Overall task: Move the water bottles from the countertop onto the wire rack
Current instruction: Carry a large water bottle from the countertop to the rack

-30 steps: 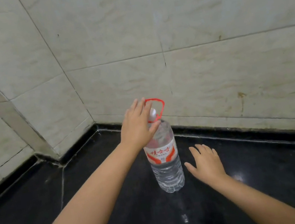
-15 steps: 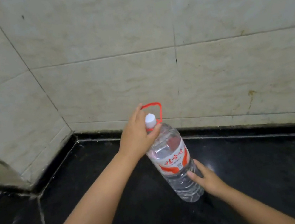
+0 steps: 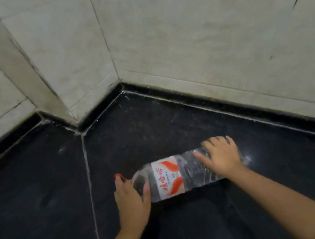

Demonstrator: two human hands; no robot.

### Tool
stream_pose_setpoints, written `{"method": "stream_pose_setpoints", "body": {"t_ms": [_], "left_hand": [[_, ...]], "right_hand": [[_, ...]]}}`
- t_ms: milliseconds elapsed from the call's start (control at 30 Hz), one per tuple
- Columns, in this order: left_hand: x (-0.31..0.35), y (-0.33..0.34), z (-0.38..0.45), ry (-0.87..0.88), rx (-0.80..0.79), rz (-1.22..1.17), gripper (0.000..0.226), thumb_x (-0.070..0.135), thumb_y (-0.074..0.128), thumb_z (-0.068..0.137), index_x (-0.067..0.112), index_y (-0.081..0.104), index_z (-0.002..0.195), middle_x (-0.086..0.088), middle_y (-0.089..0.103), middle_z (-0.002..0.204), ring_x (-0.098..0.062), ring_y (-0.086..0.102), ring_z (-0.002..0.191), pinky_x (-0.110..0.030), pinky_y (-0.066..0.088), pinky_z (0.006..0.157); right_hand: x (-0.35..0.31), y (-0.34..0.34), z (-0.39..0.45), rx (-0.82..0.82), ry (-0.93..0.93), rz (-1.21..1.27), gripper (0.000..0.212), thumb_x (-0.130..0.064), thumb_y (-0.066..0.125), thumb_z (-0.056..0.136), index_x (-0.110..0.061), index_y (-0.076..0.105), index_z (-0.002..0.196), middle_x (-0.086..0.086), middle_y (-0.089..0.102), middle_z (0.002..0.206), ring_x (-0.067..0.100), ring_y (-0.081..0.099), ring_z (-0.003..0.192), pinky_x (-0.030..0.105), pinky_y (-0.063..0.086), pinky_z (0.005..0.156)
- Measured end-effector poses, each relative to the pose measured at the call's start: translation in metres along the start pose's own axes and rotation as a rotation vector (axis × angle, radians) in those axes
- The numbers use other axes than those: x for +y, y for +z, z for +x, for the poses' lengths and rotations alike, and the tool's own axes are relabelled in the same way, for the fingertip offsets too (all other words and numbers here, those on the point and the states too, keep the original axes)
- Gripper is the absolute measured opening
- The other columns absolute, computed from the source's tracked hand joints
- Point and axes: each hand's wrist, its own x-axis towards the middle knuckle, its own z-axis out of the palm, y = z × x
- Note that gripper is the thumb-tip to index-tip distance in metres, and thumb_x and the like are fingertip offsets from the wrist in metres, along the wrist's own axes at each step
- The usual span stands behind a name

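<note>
the water bottle (image 3: 173, 176) lies on its side above the black countertop (image 3: 39, 193), neck to the left and base to the right, its white and red label (image 3: 168, 177) facing up. whether it rests on the stone or is held just clear of it cannot be told. the left hand (image 3: 131, 199) grips the neck end, fingers curled around the shoulder of the bottle, with the red carry handle (image 3: 118, 176) showing just past the fingertips. the right hand (image 3: 222, 156) lies over the base end, fingers spread and bent down across the ribbed clear plastic. the bottle sits near the middle of the view, well apart from the pale tiled walls (image 3: 201, 38) that meet in a corner at the far side.
</note>
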Motion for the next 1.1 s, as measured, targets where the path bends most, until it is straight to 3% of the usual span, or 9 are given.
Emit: {"method": "stream_pose_setpoints", "body": {"t_ms": [67, 167, 300, 567, 733, 900, 1033, 1100], "left_hand": [[-0.006, 0.003, -0.004, 0.008, 0.029, -0.009, 0.066, 0.031, 0.057, 0.086, -0.008, 0.032, 0.133, -0.024, 0.030, 0.143, -0.033, 0.026, 0.135, -0.039, 0.020, 0.111], [-0.011, -0.002, 0.006, -0.059, -0.036, -0.175, 0.068, 0.033, 0.064, 0.081, 0.000, 0.035, 0.132, -0.018, 0.045, 0.133, -0.029, 0.044, 0.122, -0.040, 0.038, 0.102], [-0.021, -0.001, 0.009, 0.022, -0.095, -0.262, 0.077, 0.025, 0.075, 0.071, 0.006, 0.035, 0.134, -0.010, 0.046, 0.133, -0.022, 0.045, 0.122, -0.042, 0.039, 0.103], [-0.019, 0.010, 0.022, -0.097, -0.088, -0.447, 0.106, 0.016, 0.085, 0.058, 0.009, 0.020, 0.142, -0.013, 0.039, 0.139, -0.026, 0.042, 0.125, -0.043, 0.036, 0.106], [-0.014, 0.016, 0.023, -0.194, -0.101, -0.467, 0.119, 0.016, 0.088, 0.051, 0.011, 0.013, 0.143, -0.012, 0.018, 0.146, -0.027, 0.031, 0.131, -0.037, 0.033, 0.106], [-0.017, 0.017, 0.031, -0.168, -0.098, -0.519, 0.114, 0.014, 0.089, 0.047, 0.013, 0.021, 0.140, -0.010, 0.025, 0.143, -0.027, 0.036, 0.128, -0.041, 0.037, 0.105], [-0.025, 0.020, 0.027, -0.100, -0.100, -0.540, 0.102, 0.011, 0.089, 0.044, 0.012, 0.035, 0.130, -0.014, 0.043, 0.130, -0.029, 0.048, 0.117, -0.049, 0.044, 0.097], [-0.024, 0.020, 0.021, -0.070, -0.108, -0.532, 0.101, 0.013, 0.089, 0.044, 0.014, 0.036, 0.130, -0.012, 0.044, 0.130, -0.028, 0.048, 0.116, -0.049, 0.045, 0.097]], "right_hand": [[-0.003, 0.001, 0.002, 0.012, -0.004, 0.007, 0.055, -0.059, 0.035, 0.087, -0.021, 0.053, 0.123, 0.003, 0.054, 0.126, 0.023, 0.042, 0.122, 0.042, 0.017, 0.108], [0.001, 0.000, 0.005, 0.004, 0.074, 0.058, 0.060, -0.059, 0.042, 0.085, -0.017, 0.049, 0.127, 0.009, 0.047, 0.135, 0.025, 0.034, 0.129, 0.047, 0.013, 0.111], [0.011, -0.001, -0.001, 0.010, 0.426, 0.501, 0.077, -0.056, 0.058, 0.077, -0.016, 0.034, 0.137, 0.023, 0.038, 0.139, 0.037, 0.038, 0.127, 0.044, 0.034, 0.102], [0.028, 0.000, -0.001, -0.072, 0.552, 0.872, 0.085, -0.039, 0.077, 0.067, -0.022, 0.032, 0.138, 0.009, 0.041, 0.142, 0.030, 0.044, 0.125, 0.039, 0.038, 0.101], [0.025, -0.001, -0.006, -0.033, 0.619, 0.994, 0.089, -0.028, 0.082, 0.063, -0.020, 0.034, 0.137, 0.009, 0.039, 0.143, 0.029, 0.042, 0.127, 0.043, 0.038, 0.105], [0.020, -0.003, -0.029, 0.051, 0.687, 1.071, 0.088, -0.018, 0.083, 0.060, -0.015, 0.038, 0.136, 0.011, 0.042, 0.140, 0.028, 0.046, 0.123, 0.037, 0.040, 0.098], [0.018, -0.004, -0.055, 0.125, 0.727, 1.107, 0.088, -0.014, 0.083, 0.060, -0.012, 0.038, 0.136, 0.013, 0.044, 0.139, 0.028, 0.045, 0.125, 0.039, 0.039, 0.104], [0.018, -0.010, -0.070, 0.170, 0.741, 1.124, 0.088, -0.013, 0.083, 0.060, -0.011, 0.039, 0.136, 0.012, 0.044, 0.140, 0.026, 0.045, 0.125, 0.034, 0.037, 0.102]]}}
